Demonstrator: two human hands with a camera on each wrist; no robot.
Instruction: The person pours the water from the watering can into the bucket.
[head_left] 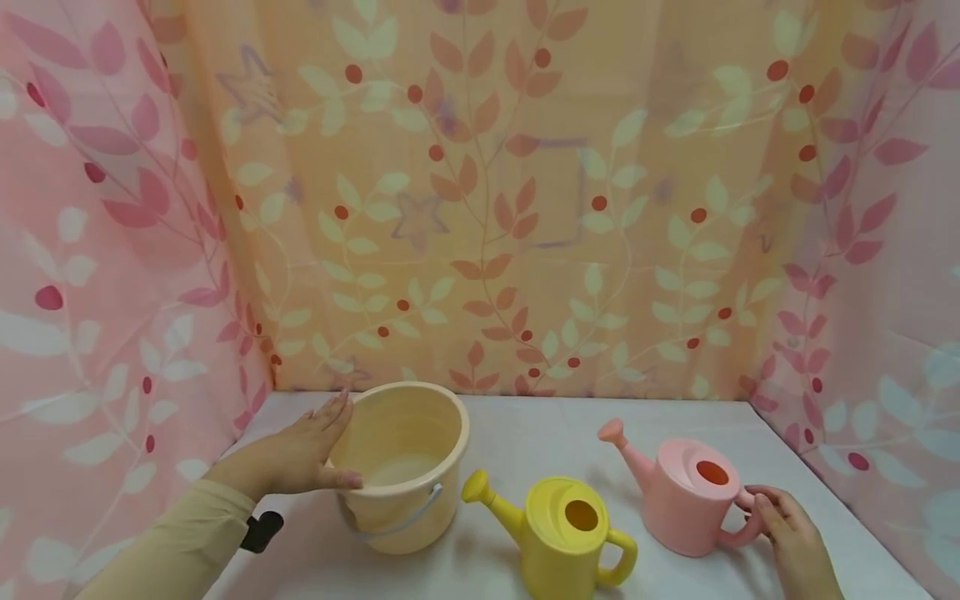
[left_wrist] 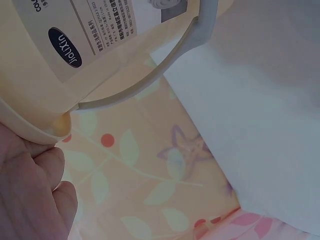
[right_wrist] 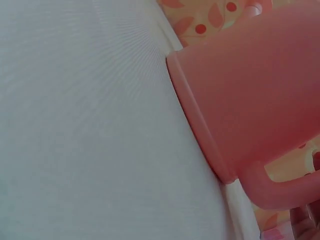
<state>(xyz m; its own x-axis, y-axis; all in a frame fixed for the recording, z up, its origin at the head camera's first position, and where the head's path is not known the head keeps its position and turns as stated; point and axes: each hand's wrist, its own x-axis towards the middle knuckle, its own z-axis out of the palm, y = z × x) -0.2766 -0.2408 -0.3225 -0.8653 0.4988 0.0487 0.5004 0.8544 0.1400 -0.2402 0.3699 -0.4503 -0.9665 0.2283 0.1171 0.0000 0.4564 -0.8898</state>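
At the left of the head view a cream plastic bucket (head_left: 405, 521) stands upright with its pale handle hanging down. My left hand (head_left: 303, 454) rests on its left rim, fingers stretched out and thumb lying over the near edge. In the left wrist view the bucket's printed label (left_wrist: 90, 35) shows. On the right, my right hand (head_left: 791, 533) holds the handle of a pink watering can (head_left: 686, 508), which stands on the table with its spout to the left. Between bucket and pink can stands a yellow watering can (head_left: 562, 558), touched by neither hand.
A white cloth (head_left: 525, 433) covers the table. Leaf-patterned curtains close off the back (head_left: 495, 208) and both sides. A small black object (head_left: 262, 532) shows beside the left sleeve (head_left: 180, 533).
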